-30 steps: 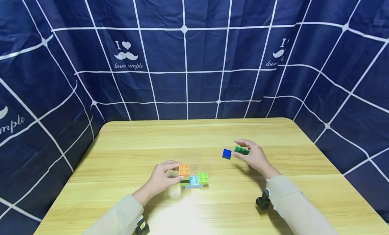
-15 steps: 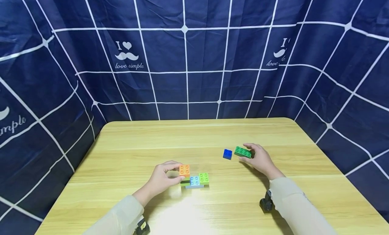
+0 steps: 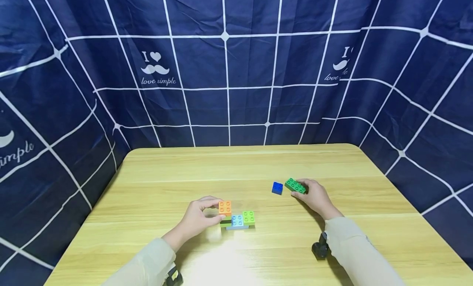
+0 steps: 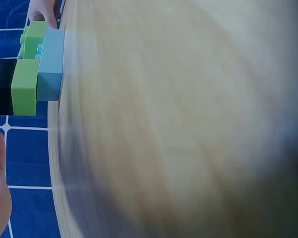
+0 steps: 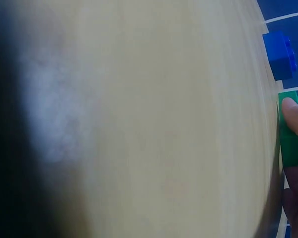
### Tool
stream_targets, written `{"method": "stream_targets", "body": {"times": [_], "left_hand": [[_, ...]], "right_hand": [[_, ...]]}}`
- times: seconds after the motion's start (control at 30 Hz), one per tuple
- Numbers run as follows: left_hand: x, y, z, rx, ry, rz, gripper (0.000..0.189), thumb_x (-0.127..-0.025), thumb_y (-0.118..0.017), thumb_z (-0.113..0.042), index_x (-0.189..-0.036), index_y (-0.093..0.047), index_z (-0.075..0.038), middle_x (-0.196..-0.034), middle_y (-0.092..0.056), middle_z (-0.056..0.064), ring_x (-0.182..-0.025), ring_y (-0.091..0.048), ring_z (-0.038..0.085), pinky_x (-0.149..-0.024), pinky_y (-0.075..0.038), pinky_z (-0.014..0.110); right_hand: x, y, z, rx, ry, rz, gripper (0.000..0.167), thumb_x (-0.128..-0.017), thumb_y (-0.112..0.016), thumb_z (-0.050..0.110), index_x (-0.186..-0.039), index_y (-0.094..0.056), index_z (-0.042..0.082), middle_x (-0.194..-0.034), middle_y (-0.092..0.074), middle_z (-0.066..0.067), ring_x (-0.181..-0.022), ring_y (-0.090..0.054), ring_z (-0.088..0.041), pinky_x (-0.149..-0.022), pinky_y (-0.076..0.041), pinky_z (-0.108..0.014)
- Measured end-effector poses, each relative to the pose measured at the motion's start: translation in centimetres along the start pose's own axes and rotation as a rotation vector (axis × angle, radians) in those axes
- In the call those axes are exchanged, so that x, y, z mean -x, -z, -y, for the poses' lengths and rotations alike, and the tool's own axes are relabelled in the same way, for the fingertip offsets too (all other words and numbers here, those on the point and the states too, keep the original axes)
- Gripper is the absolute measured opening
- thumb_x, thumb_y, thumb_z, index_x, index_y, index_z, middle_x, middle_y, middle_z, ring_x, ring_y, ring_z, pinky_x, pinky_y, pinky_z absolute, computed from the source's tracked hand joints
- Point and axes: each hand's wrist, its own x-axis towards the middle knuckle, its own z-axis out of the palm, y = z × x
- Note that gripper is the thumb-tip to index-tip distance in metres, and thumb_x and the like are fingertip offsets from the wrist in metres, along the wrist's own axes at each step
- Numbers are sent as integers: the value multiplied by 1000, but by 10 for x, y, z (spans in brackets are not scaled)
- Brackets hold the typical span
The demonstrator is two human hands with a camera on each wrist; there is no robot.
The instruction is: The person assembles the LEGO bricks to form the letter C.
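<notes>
My left hand [image 3: 197,215] pinches an orange toy brick [image 3: 225,208] at the top of a small stack. Under the orange brick come lime and black bricks, then a light blue brick [image 4: 50,64] as base; a second lime brick [image 3: 249,217] stands on its right end. In the left wrist view the black brick [image 4: 2,86] sits between lime ones, and the orange one is out of sight. My right hand [image 3: 315,197] holds a long green brick [image 3: 295,185] between thumb and fingers, at the tabletop. Just left of it lies a small blue brick [image 3: 277,187].
A wooden table [image 3: 177,167] carries everything. Behind it and along both sides hangs a dark blue curtain [image 3: 199,105] with white grid lines. Each wrist wears a black camera mount, the right one [image 3: 320,247] below the sleeve.
My right hand has shifted slightly to the right and down with the green brick, which has turned a little and shows more of its top. The left hand keeps its place on the orange brick.
</notes>
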Motion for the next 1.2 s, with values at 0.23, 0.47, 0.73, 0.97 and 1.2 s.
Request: {"method": "stream_targets", "body": {"times": [0.23,0.47,0.73,0.97,1.2], "left_hand": [[-1,0,13,15,-22,7,28,-77,-78,-7,-104,-71,-4,-105,-66,3,-96,-61,21,-89,-50,42],[-1,0,8,-17,-14,-5,29,-76,-77,-1,-104,-70,-1,-104,-66,5,-95,-61,21,-89,-50,46],[2,2,-24,-15,-11,1,26,-75,-74,7,-101,-69,5,-102,-66,11,-93,-61,24,-87,-49,52],[0,-1,-4,-21,11,-14,28,-75,-76,4,-103,-69,1,-105,-66,8,-94,-62,25,-89,-49,48],[-3,0,14,-35,-26,-9,29,-76,-78,-6,-104,-71,-5,-104,-66,3,-92,-63,20,-87,-51,44]], "right_hand": [[1,7,5,-28,-28,-26,51,-85,-73,28,-124,-59,-2,-106,-60,-21,-87,-58,-29,-72,-50,-43],[-4,15,33,-106,24,-60,48,-85,-74,29,-124,-61,3,-103,-60,-14,-90,-58,-29,-69,-51,-36],[-3,12,79,-199,131,-40,43,-81,-78,26,-118,-66,8,-102,-62,-7,-88,-56,-24,-71,-50,-36],[3,5,111,-266,244,4,41,-77,-81,22,-115,-69,10,-99,-62,-1,-83,-56,-18,-72,-53,-43],[12,3,138,-311,416,127,40,-77,-81,19,-114,-69,12,-99,-61,6,-85,-54,-13,-73,-50,-39]]}}
